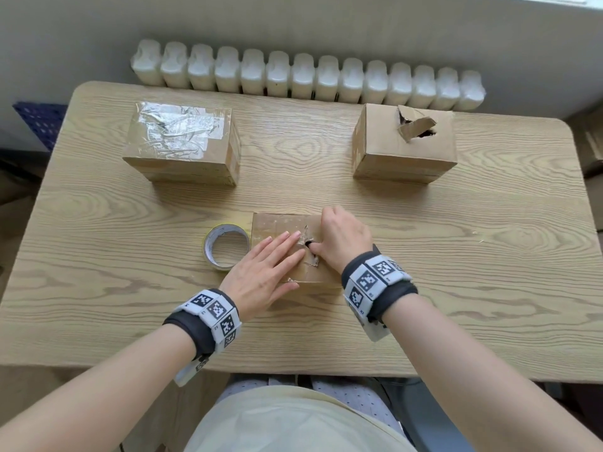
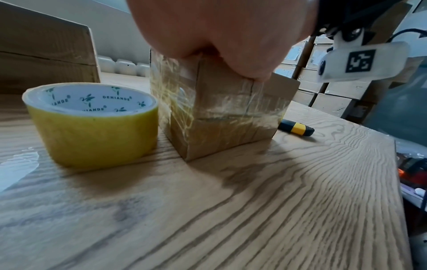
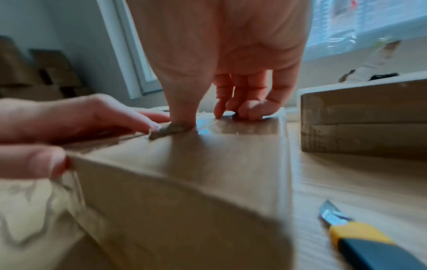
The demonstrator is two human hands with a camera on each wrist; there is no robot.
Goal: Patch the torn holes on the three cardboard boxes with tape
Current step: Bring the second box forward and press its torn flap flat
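Note:
Three cardboard boxes stand on the table [image 1: 456, 256]. The back-left box [image 1: 181, 141] has clear tape across its top. On top of the back-right box [image 1: 404, 141] a torn hole [image 1: 416, 127] gapes with raised flaps. The near box [image 1: 277, 223] lies under both hands and has a torn hole [image 1: 311, 256] in its top. My left hand [image 1: 270, 265] presses flat on this box with straight fingers, left of the tear. My right hand [image 1: 339, 239] has its thumb [image 3: 182, 117] pushed into the tear and its fingers curled on the box top [image 3: 196, 164]. A yellow tape roll [image 1: 226, 246] stands just left of the box.
A yellow-and-dark utility knife [image 3: 360, 243] with its blade out lies on the table right of the near box, hidden under my right wrist in the head view. A white radiator [image 1: 306, 76] runs behind the table's far edge. Stacked cartons [image 2: 335, 95] stand beyond the table.

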